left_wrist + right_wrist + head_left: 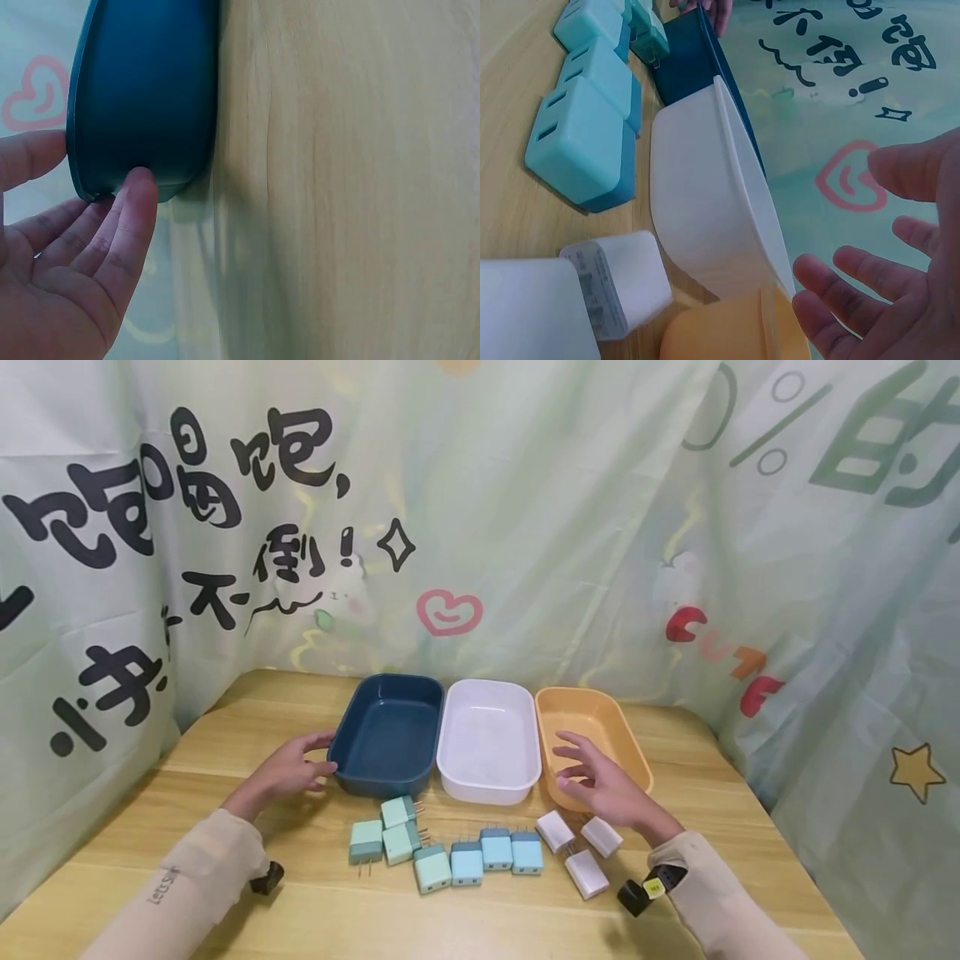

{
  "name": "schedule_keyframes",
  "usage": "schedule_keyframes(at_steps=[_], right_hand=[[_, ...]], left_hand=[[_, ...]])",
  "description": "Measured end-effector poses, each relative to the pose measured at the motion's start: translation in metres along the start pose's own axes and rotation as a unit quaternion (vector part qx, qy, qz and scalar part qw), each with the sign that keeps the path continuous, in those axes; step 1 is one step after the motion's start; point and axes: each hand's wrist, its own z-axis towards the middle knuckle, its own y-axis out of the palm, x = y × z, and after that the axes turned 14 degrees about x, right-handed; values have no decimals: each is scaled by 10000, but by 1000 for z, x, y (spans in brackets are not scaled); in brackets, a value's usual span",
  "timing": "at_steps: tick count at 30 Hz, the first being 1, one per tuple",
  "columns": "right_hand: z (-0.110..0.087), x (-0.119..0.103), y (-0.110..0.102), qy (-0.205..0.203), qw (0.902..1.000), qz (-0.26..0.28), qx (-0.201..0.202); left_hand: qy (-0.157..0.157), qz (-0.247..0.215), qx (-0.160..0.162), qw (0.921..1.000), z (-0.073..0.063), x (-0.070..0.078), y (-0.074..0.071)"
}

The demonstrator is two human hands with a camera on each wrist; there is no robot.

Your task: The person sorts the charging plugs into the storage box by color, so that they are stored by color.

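Note:
Three bins stand side by side: dark blue (386, 735), white (489, 739) and orange (592, 718). At the left side of the dark blue bin is my left hand (292, 768), its fingertips right at the rim and wall with fingers extended, as the left wrist view shows. My right hand (600, 785) hovers over the front of the orange bin, fingers spread and holding nothing. In front of the bins lie several green plug chargers (432, 870), three light blue chargers (467, 863) and three white chargers (587, 872).
The wooden table (315, 893) carries everything. A printed curtain (525, 527) hangs behind and along both sides. Black bands with small devices (637, 897) sit at both wrists. The chargers' metal prongs point in various directions.

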Motion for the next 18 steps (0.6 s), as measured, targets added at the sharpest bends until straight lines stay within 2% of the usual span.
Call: schedule_keyframes(at_steps=[3, 8, 14, 18], right_hand=[[3, -3, 3, -41, 9999, 120, -55], [9, -9, 8, 112, 9973, 709, -171], [13, -19, 21, 576, 9936, 957, 187], [17, -27, 28, 903, 9877, 1233, 328]], left_hand=[[17, -45, -9, 10000, -1, 0, 0], [81, -113, -30, 9999, -1, 1, 2], [107, -128, -27, 9999, -2, 5, 5], [-6, -110, -18, 9999, -1, 6, 4]])
